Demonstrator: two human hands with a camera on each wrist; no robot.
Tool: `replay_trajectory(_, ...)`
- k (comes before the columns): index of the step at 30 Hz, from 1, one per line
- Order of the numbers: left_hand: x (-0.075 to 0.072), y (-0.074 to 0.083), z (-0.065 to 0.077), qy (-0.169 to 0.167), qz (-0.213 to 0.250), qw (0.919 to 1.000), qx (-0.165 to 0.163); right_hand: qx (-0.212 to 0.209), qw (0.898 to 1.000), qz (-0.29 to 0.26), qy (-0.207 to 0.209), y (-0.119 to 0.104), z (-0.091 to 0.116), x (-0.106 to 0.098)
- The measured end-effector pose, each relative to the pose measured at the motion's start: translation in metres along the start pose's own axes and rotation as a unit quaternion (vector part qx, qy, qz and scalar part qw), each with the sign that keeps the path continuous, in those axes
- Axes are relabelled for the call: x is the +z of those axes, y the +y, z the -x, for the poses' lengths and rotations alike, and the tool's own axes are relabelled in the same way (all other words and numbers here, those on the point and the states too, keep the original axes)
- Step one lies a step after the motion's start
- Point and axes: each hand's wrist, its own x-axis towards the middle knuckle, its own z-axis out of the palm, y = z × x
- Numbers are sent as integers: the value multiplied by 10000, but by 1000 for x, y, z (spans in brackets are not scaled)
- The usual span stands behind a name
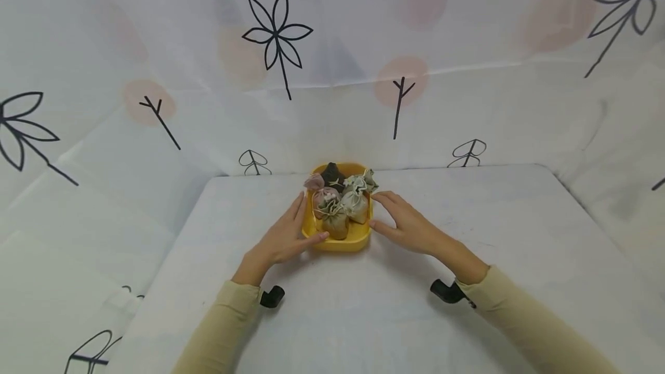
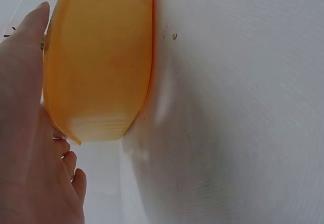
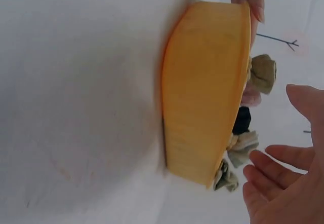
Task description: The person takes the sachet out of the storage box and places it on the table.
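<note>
A yellow plastic tub [image 1: 358, 243] stands on the white table, holding several small drawstring pouches. A tan pouch [image 1: 335, 225] is at its front, a pale pouch [image 1: 355, 205] behind to the right, a pink pouch [image 1: 314, 182] at the left and a black pouch [image 1: 331, 173] at the back. My left hand [image 1: 283, 236] lies along the tub's left side, fingers straight, thumb across the front rim. On the opposite side, my right hand [image 1: 407, 225] has its fingers spread and relaxed beside the rim; in the right wrist view a gap shows between that hand [image 3: 288, 178] and the tub [image 3: 205, 87].
The tub sits near the far edge of the white-covered table [image 1: 467, 235]. Behind it hangs a white cloth [image 1: 332, 120] printed with black plant drawings and pale blobs. Black wrist-camera mounts [image 1: 448, 291] stick out by both sleeves.
</note>
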Motion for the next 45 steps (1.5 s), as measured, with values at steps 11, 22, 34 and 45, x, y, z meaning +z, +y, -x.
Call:
replay_trajectory(11, 0, 2, -1, 96, 40, 9999, 72, -387, 9983, -404, 152, -17, -24, 19)
replay_trajectory(22, 0, 4, -6, 163, -102, 9996, 224, -494, 9951, -658, 549, -27, -49, 43)
replay_trajectory(34, 2, 4, -7, 79, -187, 9993, 307, 29, 9965, -269, 795, -35, -65, 67)
replay_trajectory(45, 1, 2, -6, 71, -286, 9994, 184, 249, 9960, -5, 862, -39, -67, 73)
